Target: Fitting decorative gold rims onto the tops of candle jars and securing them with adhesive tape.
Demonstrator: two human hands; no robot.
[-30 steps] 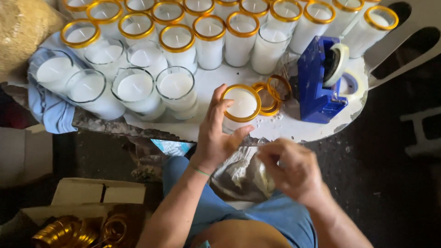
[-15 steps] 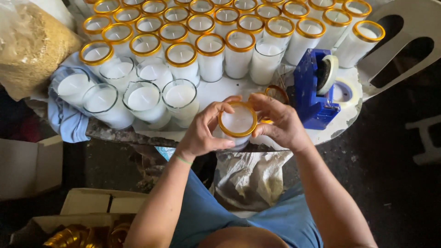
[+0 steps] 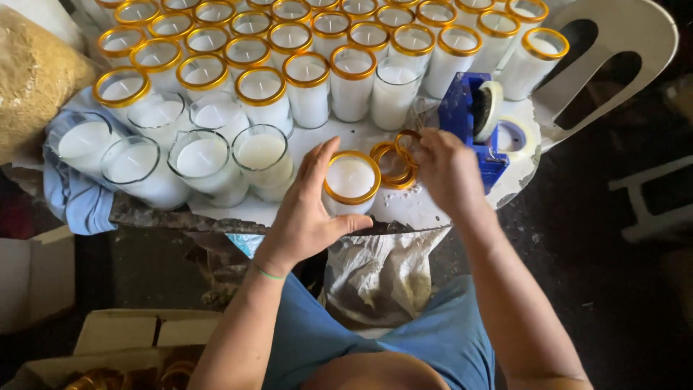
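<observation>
Cardboard boxes [image 3: 130, 339] are seen bottom left; a blue tape dispenser [image 3: 473, 123] stands at the right of the white table [image 3: 404, 209]. The gold-rimmed glass candle [image 3: 351, 182] at the table's front edge is gripped by the left hand [image 3: 307, 209]. The right hand [image 3: 447, 170], on the candle 0.5 s ago, is now pinched on the loose gold rings [image 3: 395, 160] just beside it.
</observation>
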